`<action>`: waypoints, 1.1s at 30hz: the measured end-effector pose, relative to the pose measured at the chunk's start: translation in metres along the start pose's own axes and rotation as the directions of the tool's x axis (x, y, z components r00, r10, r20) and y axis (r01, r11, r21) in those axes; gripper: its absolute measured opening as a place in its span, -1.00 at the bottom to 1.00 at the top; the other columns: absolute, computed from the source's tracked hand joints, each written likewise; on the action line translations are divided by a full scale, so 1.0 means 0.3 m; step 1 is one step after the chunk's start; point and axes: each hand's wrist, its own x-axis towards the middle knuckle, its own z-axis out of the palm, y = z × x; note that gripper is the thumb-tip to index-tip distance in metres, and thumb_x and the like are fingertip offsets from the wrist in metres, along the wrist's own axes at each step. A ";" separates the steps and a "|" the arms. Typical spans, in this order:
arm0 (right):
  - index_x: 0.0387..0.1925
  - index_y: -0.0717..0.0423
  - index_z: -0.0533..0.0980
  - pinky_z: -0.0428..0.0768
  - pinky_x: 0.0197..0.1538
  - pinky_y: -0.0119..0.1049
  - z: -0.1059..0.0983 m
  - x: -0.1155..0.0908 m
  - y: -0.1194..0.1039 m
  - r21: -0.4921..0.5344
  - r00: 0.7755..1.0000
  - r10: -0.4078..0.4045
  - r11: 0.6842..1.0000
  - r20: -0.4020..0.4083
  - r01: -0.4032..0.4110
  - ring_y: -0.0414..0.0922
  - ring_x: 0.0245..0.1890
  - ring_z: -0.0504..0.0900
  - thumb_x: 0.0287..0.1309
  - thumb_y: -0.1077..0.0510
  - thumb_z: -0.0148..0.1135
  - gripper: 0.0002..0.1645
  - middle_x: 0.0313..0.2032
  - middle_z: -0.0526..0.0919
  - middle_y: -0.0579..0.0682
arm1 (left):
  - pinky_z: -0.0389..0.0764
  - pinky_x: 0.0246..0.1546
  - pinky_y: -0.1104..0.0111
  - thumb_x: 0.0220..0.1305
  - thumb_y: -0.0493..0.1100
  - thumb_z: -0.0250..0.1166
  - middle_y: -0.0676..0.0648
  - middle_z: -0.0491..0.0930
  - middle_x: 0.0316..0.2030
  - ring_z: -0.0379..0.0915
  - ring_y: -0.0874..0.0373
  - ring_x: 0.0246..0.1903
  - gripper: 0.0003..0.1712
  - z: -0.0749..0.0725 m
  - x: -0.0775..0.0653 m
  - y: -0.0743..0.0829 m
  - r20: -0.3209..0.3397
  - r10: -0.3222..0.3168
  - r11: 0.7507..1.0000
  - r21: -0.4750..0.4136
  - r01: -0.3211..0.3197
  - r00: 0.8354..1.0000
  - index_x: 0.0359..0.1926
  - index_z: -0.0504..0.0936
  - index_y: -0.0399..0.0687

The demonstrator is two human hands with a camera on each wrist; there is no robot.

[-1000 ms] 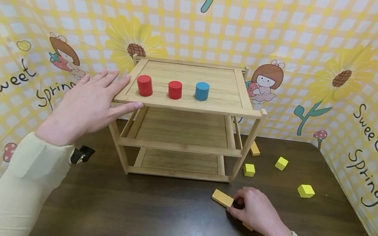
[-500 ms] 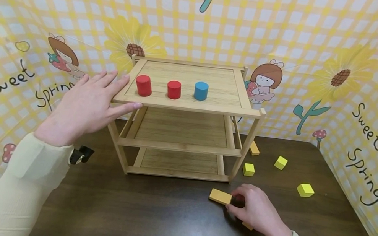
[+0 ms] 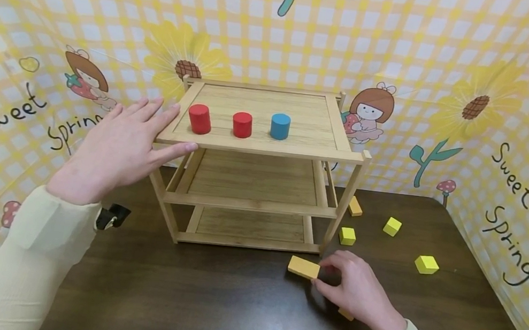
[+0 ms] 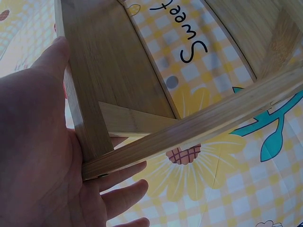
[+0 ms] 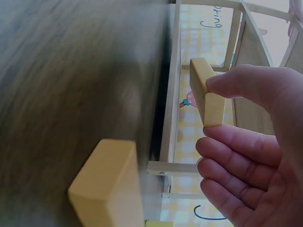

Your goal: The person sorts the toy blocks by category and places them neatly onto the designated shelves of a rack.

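Note:
Between the thumb and index finger of my right hand (image 3: 352, 292) is an orange rectangular block (image 3: 303, 267), pinched by its end. The right wrist view shows this block (image 5: 207, 92) off the dark table, with the other fingers loosely bent below it. My left hand (image 3: 118, 149) rests against the front left corner of a three-tier wooden shelf (image 3: 256, 147), fingers spread and fairly straight. From the left wrist, the thumb lies along one edge and the fingers reach past the corner rail (image 4: 142, 146). Another orange block (image 3: 346, 314) lies partly hidden under my right hand.
On the top tier stand two red cylinders (image 3: 200, 119) (image 3: 242, 125) and a blue cylinder (image 3: 280, 127). Right of the shelf lie yellow cubes (image 3: 347, 236) (image 3: 392, 227) (image 3: 426, 265) and an orange block (image 3: 355, 207). A checked cloth (image 3: 269, 31) surrounds the table.
My right hand has raised the orange block slightly and moved it a little left and toward the shelf, turning it. The left hand stays at the shelf corner.

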 end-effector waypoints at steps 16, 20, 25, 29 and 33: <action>-0.30 -0.05 0.71 0.63 -0.25 -0.31 -0.014 0.048 -0.051 0.048 0.989 -0.109 0.992 -0.095 0.114 -0.30 -0.34 0.59 -0.08 0.01 0.61 -0.72 -0.38 0.65 -0.24 | -0.19 0.42 -0.31 0.38 0.58 -0.15 -0.38 0.03 0.53 -0.16 -0.31 0.52 0.10 0.001 -0.006 0.002 -0.004 -0.002 1.000 -0.009 0.002 1.000 0.60 0.10 -0.10; -0.28 -0.04 0.71 0.63 -0.27 -0.31 -0.018 0.062 -0.063 0.059 0.987 -0.121 0.990 -0.107 0.128 -0.27 -0.35 0.60 -0.08 0.02 0.61 -0.72 -0.38 0.64 -0.26 | -0.18 0.42 -0.31 0.38 0.58 -0.15 -0.38 0.03 0.53 -0.16 -0.30 0.52 0.09 0.001 -0.004 0.002 -0.007 -0.001 1.000 -0.008 0.001 1.000 0.60 0.10 -0.10; -0.26 -0.04 0.72 0.61 -0.29 -0.33 -0.022 0.077 -0.078 0.072 0.982 -0.141 0.986 -0.128 0.151 -0.27 -0.35 0.59 -0.06 0.02 0.60 -0.71 -0.39 0.59 -0.30 | -0.19 0.42 -0.31 0.38 0.58 -0.15 -0.37 0.02 0.53 -0.16 -0.30 0.52 0.09 0.002 -0.001 0.001 -0.009 0.001 1.000 -0.010 -0.002 1.000 0.60 0.11 -0.11; -0.27 -0.03 0.71 0.59 -0.31 -0.34 -0.023 0.090 -0.089 0.091 0.976 -0.159 0.981 -0.145 0.173 -0.24 -0.37 0.58 -0.05 0.03 0.60 -0.72 -0.39 0.57 -0.32 | -0.19 0.42 -0.31 0.39 0.57 -0.15 -0.37 0.01 0.54 -0.17 -0.30 0.52 0.09 0.002 0.000 0.000 -0.006 0.004 1.000 -0.012 -0.004 1.000 0.60 0.10 -0.11; -0.30 -0.03 0.69 0.58 -0.31 -0.36 -0.023 0.103 -0.098 0.101 0.970 -0.180 0.975 -0.163 0.198 -0.26 -0.38 0.56 -0.06 0.05 0.59 -0.74 -0.41 0.55 -0.31 | -0.19 0.41 -0.32 0.39 0.57 -0.15 -0.37 0.00 0.54 -0.17 -0.31 0.52 0.09 0.001 0.000 -0.001 -0.006 0.007 1.000 -0.014 -0.007 1.000 0.60 0.10 -0.11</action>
